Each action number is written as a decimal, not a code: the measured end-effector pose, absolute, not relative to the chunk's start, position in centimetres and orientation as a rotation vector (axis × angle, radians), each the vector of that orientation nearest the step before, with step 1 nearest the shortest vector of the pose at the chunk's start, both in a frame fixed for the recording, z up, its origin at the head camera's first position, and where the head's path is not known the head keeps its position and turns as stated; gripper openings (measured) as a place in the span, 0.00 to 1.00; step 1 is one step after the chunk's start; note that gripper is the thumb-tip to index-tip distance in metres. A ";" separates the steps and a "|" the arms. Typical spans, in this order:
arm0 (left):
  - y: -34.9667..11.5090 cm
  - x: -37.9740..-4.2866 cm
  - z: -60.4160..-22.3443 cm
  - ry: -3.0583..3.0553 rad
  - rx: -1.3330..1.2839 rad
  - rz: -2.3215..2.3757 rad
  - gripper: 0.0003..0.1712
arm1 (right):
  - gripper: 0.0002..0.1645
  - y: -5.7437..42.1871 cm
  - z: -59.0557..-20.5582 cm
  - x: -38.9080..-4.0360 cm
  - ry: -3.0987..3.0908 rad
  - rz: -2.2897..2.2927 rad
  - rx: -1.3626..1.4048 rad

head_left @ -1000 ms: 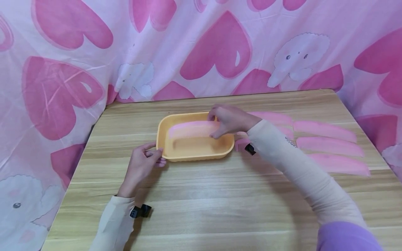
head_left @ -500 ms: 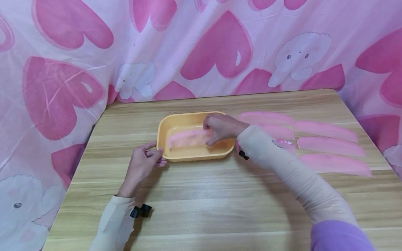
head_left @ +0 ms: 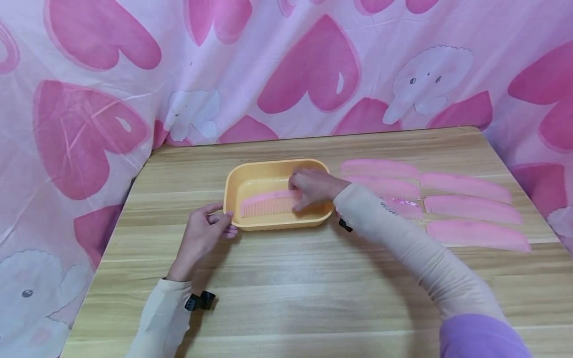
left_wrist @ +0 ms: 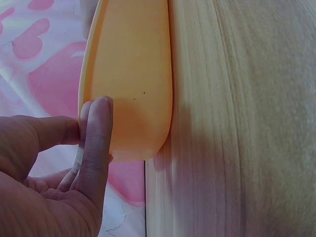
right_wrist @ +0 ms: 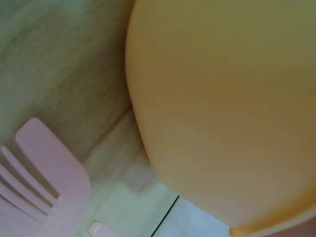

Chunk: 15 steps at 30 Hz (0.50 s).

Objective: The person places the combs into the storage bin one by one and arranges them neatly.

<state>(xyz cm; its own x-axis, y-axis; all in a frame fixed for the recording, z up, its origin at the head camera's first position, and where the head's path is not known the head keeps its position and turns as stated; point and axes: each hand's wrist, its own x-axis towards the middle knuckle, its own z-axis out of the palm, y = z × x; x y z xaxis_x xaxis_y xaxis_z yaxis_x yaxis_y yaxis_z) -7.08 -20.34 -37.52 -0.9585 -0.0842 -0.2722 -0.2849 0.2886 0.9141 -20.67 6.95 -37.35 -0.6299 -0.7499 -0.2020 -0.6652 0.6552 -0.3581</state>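
Observation:
A pink comb [head_left: 264, 205] lies low in the yellow-orange plastic tray [head_left: 235, 180], teeth toward the near side. My right hand [head_left: 313, 188] reaches over the tray's right end and grips the comb's right part between thumb and fingers; that end is hidden under the hand. At the tray's near left corner, my left hand [head_left: 203, 233] pinches the rim. The left wrist view shows left thumb and fingers [left_wrist: 96, 148] on either side of the tray's edge [left_wrist: 133, 64]. Only the tray's outer wall [right_wrist: 222, 108] and a loose comb's end [right_wrist: 59, 173] fill the right wrist view.
Several pink combs [head_left: 472, 209] lie in two columns on the wooden table [head_left: 286, 293], right of the tray; my right forearm partly covers the nearer left ones. A pink heart-patterned curtain [head_left: 309, 74] hangs behind the table and at its sides.
My right hand has lowered the comb into the tray, moving slightly left and toward the near side. The left hand has stayed on the rim.

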 end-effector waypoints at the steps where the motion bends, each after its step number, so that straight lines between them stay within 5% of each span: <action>1: -20.3 -7.1 -37.5 2.379 -0.342 1.744 0.27 | 0.32 6.9 -37.4 -20.7 2.542 -0.353 -1.130; 15: -20.3 -7.0 -37.6 2.372 -0.332 1.749 0.28 | 0.24 6.7 -37.8 -20.7 2.554 -0.291 -1.158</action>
